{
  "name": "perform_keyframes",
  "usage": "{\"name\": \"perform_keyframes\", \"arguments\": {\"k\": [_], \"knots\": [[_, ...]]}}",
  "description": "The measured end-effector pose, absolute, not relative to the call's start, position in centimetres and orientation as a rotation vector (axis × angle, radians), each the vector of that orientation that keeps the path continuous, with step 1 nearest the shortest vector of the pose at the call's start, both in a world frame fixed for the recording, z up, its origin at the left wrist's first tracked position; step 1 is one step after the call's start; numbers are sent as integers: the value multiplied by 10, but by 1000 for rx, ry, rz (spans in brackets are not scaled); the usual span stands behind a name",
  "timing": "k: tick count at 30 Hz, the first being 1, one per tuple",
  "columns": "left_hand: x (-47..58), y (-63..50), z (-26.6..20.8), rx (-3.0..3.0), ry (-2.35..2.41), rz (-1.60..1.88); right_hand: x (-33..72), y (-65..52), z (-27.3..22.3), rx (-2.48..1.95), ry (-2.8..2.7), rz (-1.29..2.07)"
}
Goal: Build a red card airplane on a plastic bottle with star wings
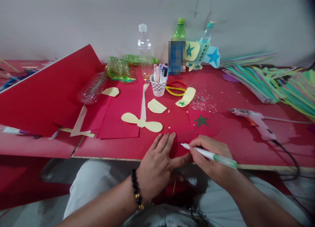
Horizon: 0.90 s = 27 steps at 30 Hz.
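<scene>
My right hand (pixel 213 154) grips a white marker (pixel 209 153) with a green end, its tip touching a piece of red paper (pixel 188 130) near the table's front edge. Dark outline strokes, like part of a star, show on that paper by the tip. Flat on the red paper lies my left hand (pixel 159 161), fingers stretched out and thumb towards the marker. Just right of the strokes, another red piece bears a filled dark green star (pixel 201 121). A pale yellow propeller-shaped cutout (pixel 142 122) lies beyond my left fingers.
A patterned paper cup (pixel 158 88) of markers stands mid-table, beside scissors (pixel 176 90). A pink glue gun (pixel 254 120) with a cord lies right, before bundled pipe cleaners (pixel 256 84). Plastic bottles (pixel 145 53) line the wall. A large red board (pixel 56 92) leans at left.
</scene>
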<state>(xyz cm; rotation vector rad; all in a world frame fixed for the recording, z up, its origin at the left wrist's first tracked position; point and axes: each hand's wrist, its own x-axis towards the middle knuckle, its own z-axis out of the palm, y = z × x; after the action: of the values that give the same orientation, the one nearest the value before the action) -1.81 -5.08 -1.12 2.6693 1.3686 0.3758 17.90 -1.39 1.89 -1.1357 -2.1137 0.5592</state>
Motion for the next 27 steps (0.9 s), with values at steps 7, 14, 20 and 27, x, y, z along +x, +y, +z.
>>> {"name": "perform_keyframes", "arguments": {"k": [7, 14, 20, 27], "knots": [[-18, -51, -11, 2673, 1372, 382, 179, -13, 19, -1106, -2099, 588], [-19, -51, -13, 2678, 1363, 392, 175, -6, 13, -1140, -2105, 563], [-19, -51, -13, 2676, 1359, 384, 173, -4, 13, -1137, -2136, 565], [-17, -52, -12, 2667, 1381, 382, 186, -2, 19, -1229, -2116, 487]]}}
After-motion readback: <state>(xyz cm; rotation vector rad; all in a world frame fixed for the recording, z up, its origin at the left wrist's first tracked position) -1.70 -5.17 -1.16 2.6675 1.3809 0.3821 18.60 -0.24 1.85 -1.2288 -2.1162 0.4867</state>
